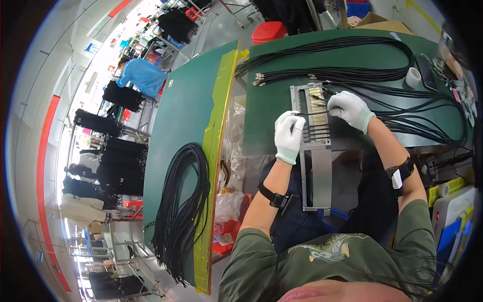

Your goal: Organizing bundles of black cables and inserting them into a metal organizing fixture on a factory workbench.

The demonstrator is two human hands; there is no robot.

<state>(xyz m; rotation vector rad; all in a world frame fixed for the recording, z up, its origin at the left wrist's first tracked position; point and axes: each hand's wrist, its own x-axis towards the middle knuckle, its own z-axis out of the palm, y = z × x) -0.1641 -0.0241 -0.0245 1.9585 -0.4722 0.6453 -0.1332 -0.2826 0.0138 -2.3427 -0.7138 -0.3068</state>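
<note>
My left hand (pixel 289 133), in a white glove, is closed at the left edge of a metal fixture (pixel 295 98). A black cable (pixel 314 114) stretches from its fingertips across the fixture to my right hand (pixel 349 108). That hand, gloved in white too, pinches the cable at the fixture's right side. Several short cable ends lie side by side across the pale strip (pixel 316 98) in the fixture's middle, most of them in its lower part. The fixture's long metal lower section (pixel 321 176) reaches past the table edge over my lap. My fingers hide the cable's very tip.
Bundles of black cables (pixel 347 43) cover much of the green table (pixel 266 105). A white roll (pixel 413 77) and a dark phone (pixel 426 73) stand at the right. Another green table (pixel 176 105) to the left bears a looped cable bundle (pixel 171 211). A co-worker (pixel 142 76) in blue is farther off.
</note>
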